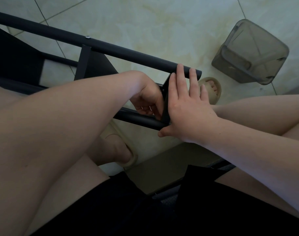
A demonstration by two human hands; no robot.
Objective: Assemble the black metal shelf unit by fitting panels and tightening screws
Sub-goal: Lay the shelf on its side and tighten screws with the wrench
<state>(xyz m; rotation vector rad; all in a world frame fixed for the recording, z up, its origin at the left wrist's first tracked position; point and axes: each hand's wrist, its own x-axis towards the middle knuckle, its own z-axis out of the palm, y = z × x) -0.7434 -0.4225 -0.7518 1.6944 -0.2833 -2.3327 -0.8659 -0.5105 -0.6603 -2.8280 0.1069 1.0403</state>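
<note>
The right hand lies flat on the black shelf panel, and the left hand curls just left of it, but what it holds cannot be seen.

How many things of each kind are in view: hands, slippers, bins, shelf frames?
Hands: 2, left hand and right hand
Slippers: 2, far slipper and near slipper
Bins: 1, grey bin
Shelf frames: 1, black shelf frame
Total: 6
</note>
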